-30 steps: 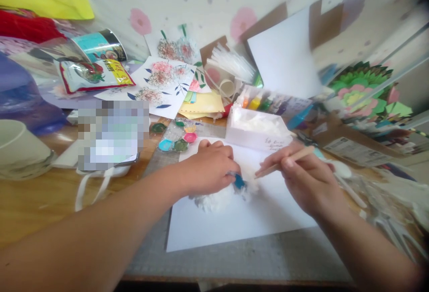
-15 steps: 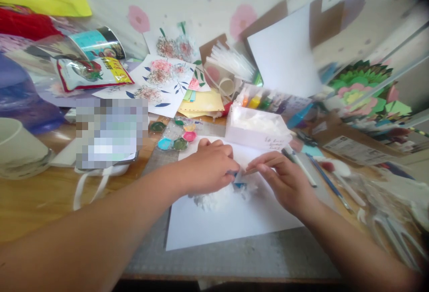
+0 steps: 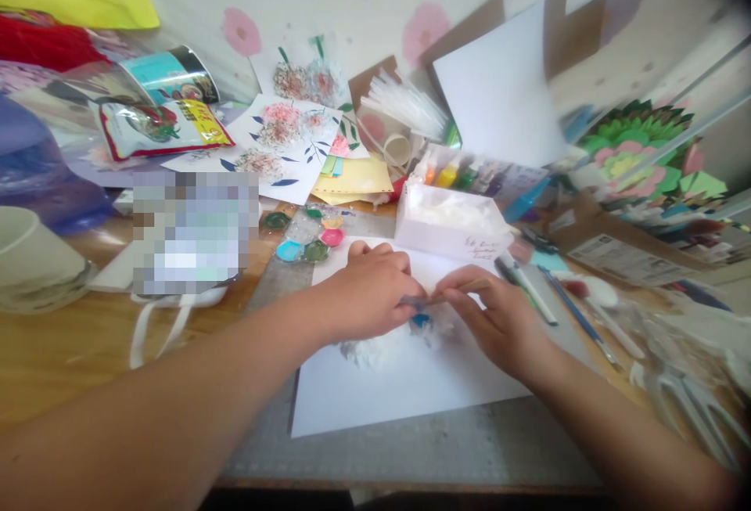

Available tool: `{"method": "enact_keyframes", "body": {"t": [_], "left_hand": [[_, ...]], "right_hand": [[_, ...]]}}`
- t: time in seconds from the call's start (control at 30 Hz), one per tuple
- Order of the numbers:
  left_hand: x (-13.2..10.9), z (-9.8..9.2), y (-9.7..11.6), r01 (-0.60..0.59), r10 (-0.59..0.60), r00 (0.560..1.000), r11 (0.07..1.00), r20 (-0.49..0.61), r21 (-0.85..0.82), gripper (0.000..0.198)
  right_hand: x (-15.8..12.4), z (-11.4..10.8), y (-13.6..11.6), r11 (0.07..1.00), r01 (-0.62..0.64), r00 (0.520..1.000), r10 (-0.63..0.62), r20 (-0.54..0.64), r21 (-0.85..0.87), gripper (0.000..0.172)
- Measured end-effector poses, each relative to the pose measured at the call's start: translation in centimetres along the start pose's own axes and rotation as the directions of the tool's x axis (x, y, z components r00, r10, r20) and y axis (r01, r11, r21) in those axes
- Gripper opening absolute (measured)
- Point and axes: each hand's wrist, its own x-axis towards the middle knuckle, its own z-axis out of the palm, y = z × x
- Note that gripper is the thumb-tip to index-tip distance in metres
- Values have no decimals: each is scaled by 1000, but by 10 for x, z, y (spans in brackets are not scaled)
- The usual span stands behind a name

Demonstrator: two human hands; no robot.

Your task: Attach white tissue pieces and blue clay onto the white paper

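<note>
Over a white sheet of paper (image 3: 375, 405), my left hand (image 3: 372, 292) is closed with its fingertips pinched together. My right hand (image 3: 498, 319) reaches in from the other side, thumb and fingers pinched, and its tips meet those of the left. Whatever lies between the fingertips is small and blurred. Just below them is a small blue patch (image 3: 421, 321) beside whitish, crumpled bits (image 3: 437, 332). A fluffy white heap (image 3: 367, 352) rests on the paper, partly covered by my left hand.
Behind the hands stands a white box (image 3: 451, 241) of white fluffy material. A paint palette (image 3: 310, 241) lies left of it. Pens (image 3: 531, 292), a blue brush (image 3: 578, 319) and scissors (image 3: 684, 409) lie at right. A grey mat (image 3: 411, 448) lies under the paper; a cup (image 3: 35, 260) stands left.
My right hand has shifted slightly left, and its fingertips now meet my left hand's, closing the small gap. The blue patch below shows a little more.
</note>
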Motion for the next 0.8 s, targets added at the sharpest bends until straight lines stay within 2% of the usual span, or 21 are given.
{"method": "enact_keyframes", "body": {"t": [0.17,0.4,0.6,0.7,0.8], "left_hand": [[1,2,1,21,-21,1000,1000,-14,-5,21],[1,1,1,30,-30,1000,1000,-7,2,22],[1,1,-1,14,-14,1000,1000,-24,5,22],[2,-1,-2,30,-30,999,1000,-36,-9,19],[2,-1,-2,43,-44,998,999,-44,-26,12]], "right_hand": [[0,-1,-1,999,-2,1000,4,29,-38,13],[-1,1,-4,1000,-19,1000,19,18,3,12],[3,4,-9,998,1,997,5,82,-69,17],[3,6,-7,995,-91,994,93,63,-37,17],[1,6,-3,957,-270,962,266,56,109,15]]}}
